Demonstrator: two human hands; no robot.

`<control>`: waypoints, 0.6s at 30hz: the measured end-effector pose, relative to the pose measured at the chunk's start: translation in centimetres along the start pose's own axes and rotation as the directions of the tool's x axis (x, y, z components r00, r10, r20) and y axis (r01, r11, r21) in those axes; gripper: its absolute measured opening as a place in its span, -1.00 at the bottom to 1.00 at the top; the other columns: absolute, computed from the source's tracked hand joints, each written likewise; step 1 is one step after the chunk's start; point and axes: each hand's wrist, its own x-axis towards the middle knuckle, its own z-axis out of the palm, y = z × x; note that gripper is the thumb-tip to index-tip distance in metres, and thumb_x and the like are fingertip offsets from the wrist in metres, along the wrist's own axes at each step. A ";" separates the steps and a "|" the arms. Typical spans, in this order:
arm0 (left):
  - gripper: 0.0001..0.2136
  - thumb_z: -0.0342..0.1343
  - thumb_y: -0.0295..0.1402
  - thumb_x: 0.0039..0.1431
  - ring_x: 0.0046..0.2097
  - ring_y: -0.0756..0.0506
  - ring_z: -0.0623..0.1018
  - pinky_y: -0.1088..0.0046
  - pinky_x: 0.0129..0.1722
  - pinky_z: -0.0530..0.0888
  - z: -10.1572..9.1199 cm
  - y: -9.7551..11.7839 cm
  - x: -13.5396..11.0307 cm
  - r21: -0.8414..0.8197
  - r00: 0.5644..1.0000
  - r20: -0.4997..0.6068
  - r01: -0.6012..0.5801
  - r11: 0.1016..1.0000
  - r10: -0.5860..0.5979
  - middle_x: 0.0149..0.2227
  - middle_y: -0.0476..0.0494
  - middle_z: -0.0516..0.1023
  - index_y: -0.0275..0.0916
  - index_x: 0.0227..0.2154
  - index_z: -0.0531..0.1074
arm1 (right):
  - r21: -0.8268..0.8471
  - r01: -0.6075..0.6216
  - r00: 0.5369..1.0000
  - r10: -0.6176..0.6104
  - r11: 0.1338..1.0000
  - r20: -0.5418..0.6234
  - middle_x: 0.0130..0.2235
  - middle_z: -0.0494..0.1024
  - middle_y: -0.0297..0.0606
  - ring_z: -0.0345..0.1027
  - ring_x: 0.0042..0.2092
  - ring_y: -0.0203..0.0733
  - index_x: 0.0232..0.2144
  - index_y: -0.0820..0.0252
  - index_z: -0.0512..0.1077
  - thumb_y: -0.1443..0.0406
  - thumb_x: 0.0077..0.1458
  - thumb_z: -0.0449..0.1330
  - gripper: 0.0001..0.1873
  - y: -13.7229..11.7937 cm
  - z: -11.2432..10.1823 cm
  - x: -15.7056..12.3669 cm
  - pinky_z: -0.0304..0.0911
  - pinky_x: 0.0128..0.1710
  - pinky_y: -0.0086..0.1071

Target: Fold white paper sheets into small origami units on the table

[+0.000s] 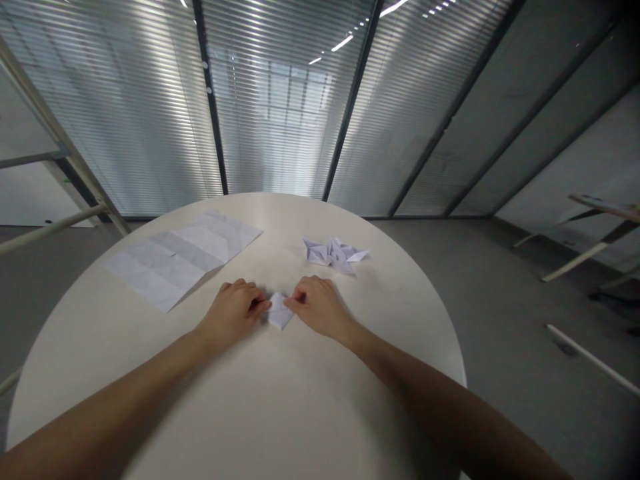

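A small folded piece of white paper (280, 315) lies on the round white table (280, 400), one corner towards me. My left hand (236, 308) pinches its left corner between thumb and fingers. On the opposite side, my right hand (317, 305) has thumb and forefinger closed on the right corner. The remaining fingers of both hands are curled, and parts of the paper's side edges are hidden under the fingertips. Just beyond my right hand sit folded paper figures (333, 253) with pointed ends, close together.
A large creased sheet of white paper (185, 253) lies at the table's far left. Glass panels with blinds (280, 120) stand behind the table. To the left is a pale metal frame (75, 157); another table (605, 208) stands off to the right.
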 end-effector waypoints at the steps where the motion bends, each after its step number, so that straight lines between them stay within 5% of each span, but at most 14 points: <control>1: -0.74 -0.06 -0.23 0.22 -0.26 -0.13 0.41 0.33 -0.25 0.22 0.0 0.1 0.1 0.020 1.000 0.012 0.014 1.000 -0.014 -0.44 -0.06 0.49 -0.20 -0.50 0.41 | -0.009 -0.012 1.000 0.012 1.000 0.003 -0.39 0.51 -0.32 0.30 -0.26 -0.24 -0.54 0.19 0.43 0.18 0.05 0.22 -0.78 -0.1 0.1 0.1 -0.01 -0.22 -0.33; 8: -0.74 -0.11 -0.24 0.22 -0.23 -0.15 0.42 0.31 -0.25 0.20 -0.1 0.4 0.4 0.094 0.996 0.081 0.033 0.995 -0.041 -0.37 -0.10 0.50 -0.19 -0.46 0.41 | -0.090 -0.041 0.999 0.044 0.995 0.031 -0.32 0.50 -0.27 0.30 -0.18 -0.16 -0.52 0.19 0.45 0.18 0.08 0.17 -0.77 -0.3 0.3 0.3 -0.04 -0.18 -0.26; 18: -0.72 -0.01 -0.10 0.16 -0.23 -0.17 0.43 0.29 -0.24 0.21 0.4 0.1 0.2 0.068 0.992 -0.060 0.115 0.991 -0.111 -0.38 -0.09 0.50 -0.19 -0.46 0.42 | -0.101 -0.046 0.999 0.047 0.994 0.011 -0.28 0.47 -0.25 0.25 -0.15 -0.11 -0.55 0.17 0.45 0.14 0.04 0.21 -0.75 -0.2 0.0 0.4 -0.05 -0.19 -0.24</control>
